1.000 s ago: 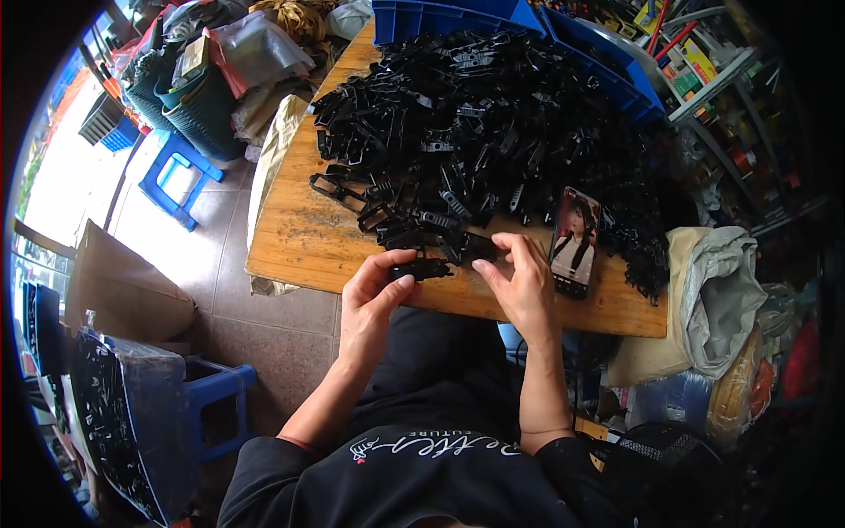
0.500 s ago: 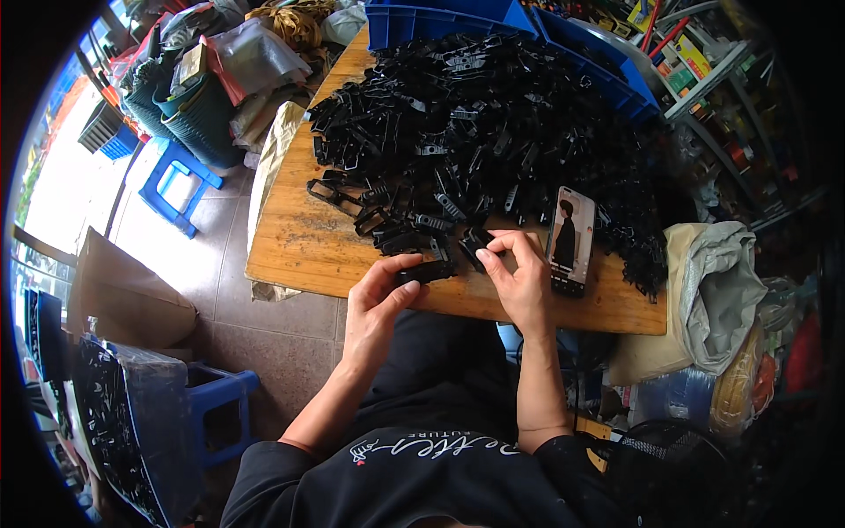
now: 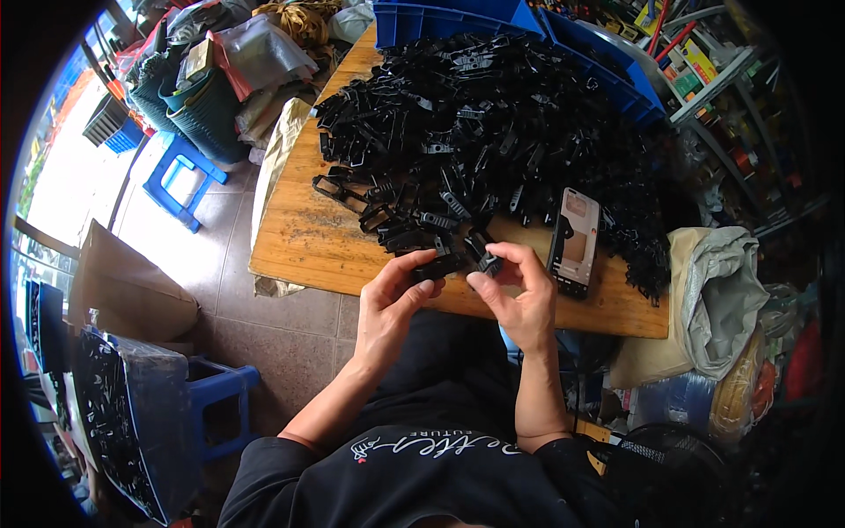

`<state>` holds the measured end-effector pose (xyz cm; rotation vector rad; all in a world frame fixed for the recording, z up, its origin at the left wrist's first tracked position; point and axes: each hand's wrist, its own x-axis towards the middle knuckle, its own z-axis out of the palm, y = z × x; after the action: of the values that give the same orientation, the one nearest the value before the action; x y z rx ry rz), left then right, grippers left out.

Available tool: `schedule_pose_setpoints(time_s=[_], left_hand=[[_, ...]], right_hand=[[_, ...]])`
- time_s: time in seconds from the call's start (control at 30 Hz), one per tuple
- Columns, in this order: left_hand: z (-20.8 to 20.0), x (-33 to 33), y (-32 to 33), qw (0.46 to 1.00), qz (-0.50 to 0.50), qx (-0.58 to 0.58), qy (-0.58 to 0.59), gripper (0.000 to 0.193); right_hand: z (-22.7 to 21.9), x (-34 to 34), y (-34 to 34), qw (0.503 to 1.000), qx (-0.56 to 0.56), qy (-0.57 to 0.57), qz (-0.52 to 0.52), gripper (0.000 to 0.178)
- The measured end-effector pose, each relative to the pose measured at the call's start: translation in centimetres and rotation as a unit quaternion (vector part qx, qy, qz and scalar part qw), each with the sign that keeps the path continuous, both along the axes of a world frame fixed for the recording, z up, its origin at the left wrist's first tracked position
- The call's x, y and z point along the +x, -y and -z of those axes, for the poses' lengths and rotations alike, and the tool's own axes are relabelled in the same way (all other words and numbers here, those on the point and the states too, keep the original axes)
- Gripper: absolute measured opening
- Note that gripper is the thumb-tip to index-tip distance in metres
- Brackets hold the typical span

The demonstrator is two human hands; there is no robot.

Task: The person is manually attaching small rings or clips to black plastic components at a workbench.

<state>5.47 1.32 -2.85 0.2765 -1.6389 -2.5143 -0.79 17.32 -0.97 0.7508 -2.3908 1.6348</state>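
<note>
Close to the table's near edge, my left hand [image 3: 387, 304] pinches a small black plastic part [image 3: 438, 267] between thumb and fingers. My right hand [image 3: 525, 289] is closed on another black plastic part [image 3: 481, 252], tilted toward the first. The two parts are very close; whether they touch I cannot tell. Just beyond my hands spreads a large heap of similar black plastic parts [image 3: 458, 123], many with ridged faces and open frames. Their exact kind is not clear.
The heap covers much of the wooden table [image 3: 295, 251]. A phone [image 3: 574, 242] with a lit screen lies right of my right hand. Blue bins [image 3: 453, 26] stand at the far edge. An open sack [image 3: 717, 299] is at the right, a blue stool [image 3: 182, 180] at the left.
My right hand has moved slightly nearer and turned its part, whose ridged side now shows. My left hand has shifted a little right. The picture on the phone differs.
</note>
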Motion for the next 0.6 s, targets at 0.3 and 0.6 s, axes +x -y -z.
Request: schedule_pose_setpoints(time_s=[0.3,0.6], left_hand=[[0.1,0.3,-1.2,0.996,0.05,0.07,0.002,0.038],[0.4,0.1,-1.7,0.998,0.036,0.058,-0.009,0.039]], right_hand=[[1.3,1.8,0.9,0.985,-0.159,0.035,0.055,0.02],[2.5,2.1,1.3,0.99,-0.114,-0.041,0.067,0.021]])
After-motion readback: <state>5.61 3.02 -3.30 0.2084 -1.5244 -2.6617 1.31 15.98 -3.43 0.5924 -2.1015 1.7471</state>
